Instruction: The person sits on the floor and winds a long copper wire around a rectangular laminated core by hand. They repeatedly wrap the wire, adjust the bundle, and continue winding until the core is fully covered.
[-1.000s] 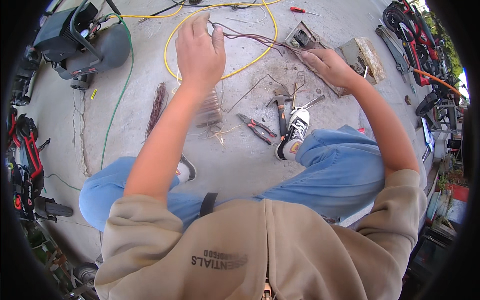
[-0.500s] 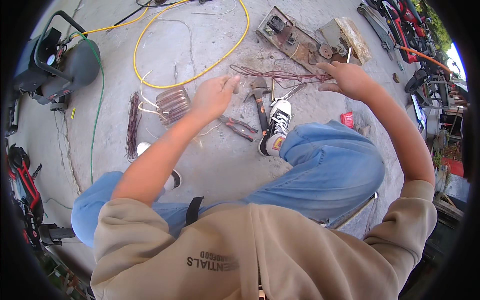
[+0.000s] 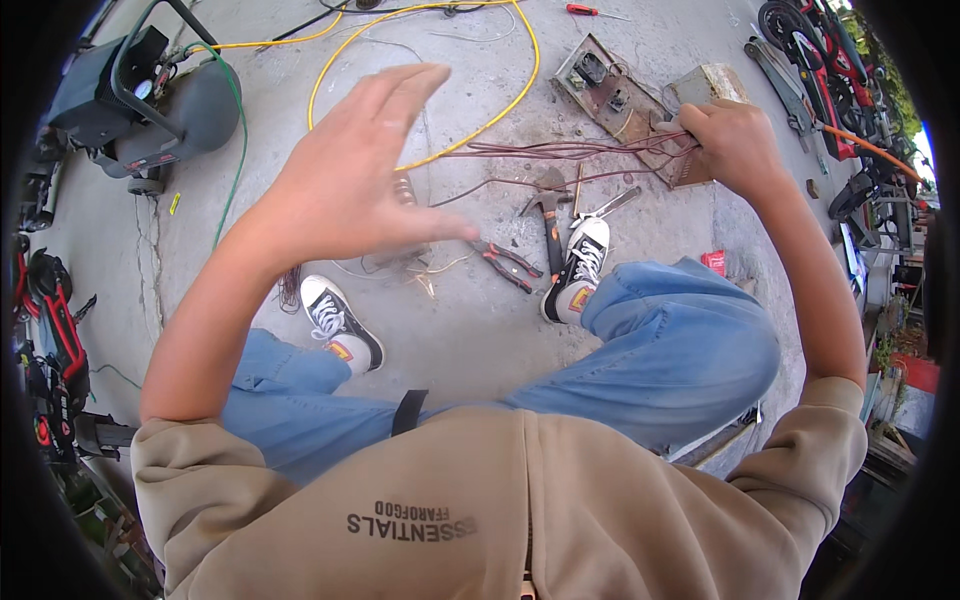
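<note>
In the head view, the right hand [image 3: 738,143] sits at the upper right of the frame, its grip closed around a bundle of reddish-brown wires [image 3: 560,152] that stretches leftward over the concrete floor [image 3: 480,340]. The left hand [image 3: 350,175] hangs blurred at upper centre, fingers spread, its grip open and holding nothing, above the yellow cable [image 3: 470,120]. Pliers [image 3: 508,264] and a hammer [image 3: 548,205] lie at centre by the right shoe [image 3: 578,270]; a grey compressor [image 3: 150,95] stands at upper left. To do it well, I judge the right hand should keep the strands taut and together while the free hand takes them close to the fist, clear of the rusty metal plate [image 3: 605,90].
</note>
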{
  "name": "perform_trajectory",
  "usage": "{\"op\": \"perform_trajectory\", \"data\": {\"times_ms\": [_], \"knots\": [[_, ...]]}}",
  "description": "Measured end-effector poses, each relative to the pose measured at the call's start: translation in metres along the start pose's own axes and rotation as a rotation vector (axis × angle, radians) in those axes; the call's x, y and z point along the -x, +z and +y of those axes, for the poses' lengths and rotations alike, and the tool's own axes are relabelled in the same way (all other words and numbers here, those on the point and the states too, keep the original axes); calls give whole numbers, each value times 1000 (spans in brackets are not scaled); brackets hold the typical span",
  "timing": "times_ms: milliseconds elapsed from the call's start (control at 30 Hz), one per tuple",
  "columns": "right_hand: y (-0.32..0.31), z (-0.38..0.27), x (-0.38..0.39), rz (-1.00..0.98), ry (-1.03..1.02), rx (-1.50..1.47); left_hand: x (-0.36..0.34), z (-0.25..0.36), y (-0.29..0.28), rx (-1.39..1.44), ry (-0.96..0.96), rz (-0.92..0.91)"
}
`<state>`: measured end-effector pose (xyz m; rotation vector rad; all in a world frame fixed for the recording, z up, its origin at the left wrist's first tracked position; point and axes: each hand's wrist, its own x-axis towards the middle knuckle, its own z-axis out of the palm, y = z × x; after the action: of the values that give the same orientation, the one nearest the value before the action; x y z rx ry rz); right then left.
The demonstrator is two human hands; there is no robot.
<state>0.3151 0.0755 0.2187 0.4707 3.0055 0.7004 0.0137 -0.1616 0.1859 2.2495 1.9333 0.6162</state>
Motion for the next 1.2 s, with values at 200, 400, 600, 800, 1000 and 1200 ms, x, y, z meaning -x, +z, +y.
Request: {"op": "perform_trajectory", "data": {"times_ms": [200, 400, 600, 800, 1000, 1200], "knots": [[-54, 10, -8, 42, -11, 39, -14, 7, 30, 170, -361, -562], [-1, -18, 2, 33, 7, -203, 19, 15, 10, 1030, -589, -4], [53, -120, -46, 130, -21, -622, 38, -30, 24, 1358, -702, 840], [104, -275, -109, 17, 14, -1158, 69, -45, 19, 1630, -474, 1024], [116, -313, -127, 317, -23, -1399, 76, -56, 25, 1359, -361, 1156], [56, -300, -143, 403, -20, -1250, 54, -37, 34, 1045, -267, 1057]]}}
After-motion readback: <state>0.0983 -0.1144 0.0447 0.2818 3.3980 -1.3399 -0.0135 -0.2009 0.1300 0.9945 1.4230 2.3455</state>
